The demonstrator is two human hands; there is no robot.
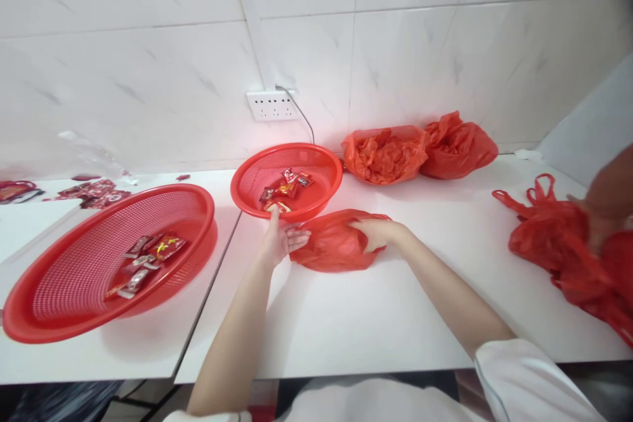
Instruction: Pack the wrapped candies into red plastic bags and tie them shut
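A red plastic bag (333, 244) lies puffed out on the white table, directly in front of the small basket. At its left side is my left hand (281, 237), palm turned up and fingers stretched out, fingertips at the bag's edge. My right hand (376, 234) reaches into the bag from the right; red film covers its fingers, so their grip is hidden. Just beyond my left hand stands a small red mesh basket (316, 192) with several wrapped snack packets (289, 188) on its bottom.
A larger red basket (54, 326) with several packets (168, 246) stands left, beside the table seam. Two red bags (386, 155) rest against the wall, below and right of a power socket (271, 105). At far right, another person's hand (610, 198) touches red bags (554, 244).
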